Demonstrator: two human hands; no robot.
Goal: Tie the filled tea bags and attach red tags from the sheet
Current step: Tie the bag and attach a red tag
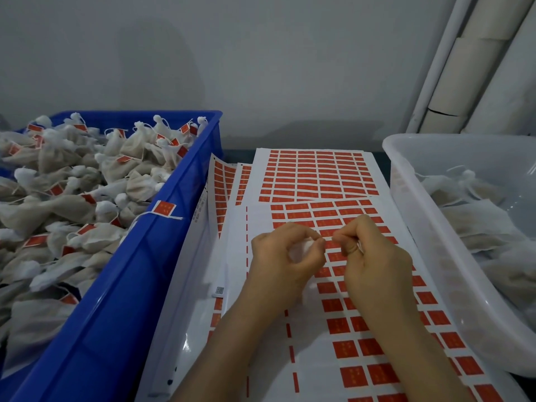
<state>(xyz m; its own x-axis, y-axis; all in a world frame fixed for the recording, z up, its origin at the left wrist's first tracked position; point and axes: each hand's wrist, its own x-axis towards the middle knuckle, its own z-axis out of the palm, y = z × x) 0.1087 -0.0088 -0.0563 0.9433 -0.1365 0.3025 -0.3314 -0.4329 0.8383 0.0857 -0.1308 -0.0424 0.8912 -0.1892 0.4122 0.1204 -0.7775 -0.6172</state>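
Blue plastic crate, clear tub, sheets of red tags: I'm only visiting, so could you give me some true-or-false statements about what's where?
1. The blue plastic crate holds white tea bags with red tags. True.
2. The clear plastic tub stands on the person's left. False: it stands on the right; the crate is left.
3. The left hand grips a white tea bag. True.
4. The top sheet of red tags lies inside the tub. False: it lies flat between crate and tub.
5. Both hands hover over the sheet. True.

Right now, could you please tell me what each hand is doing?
Left hand: closed on a white tea bag.
Right hand: fingers curled in a pinch, apparently on the bag's string; the string itself is not clearly visible.
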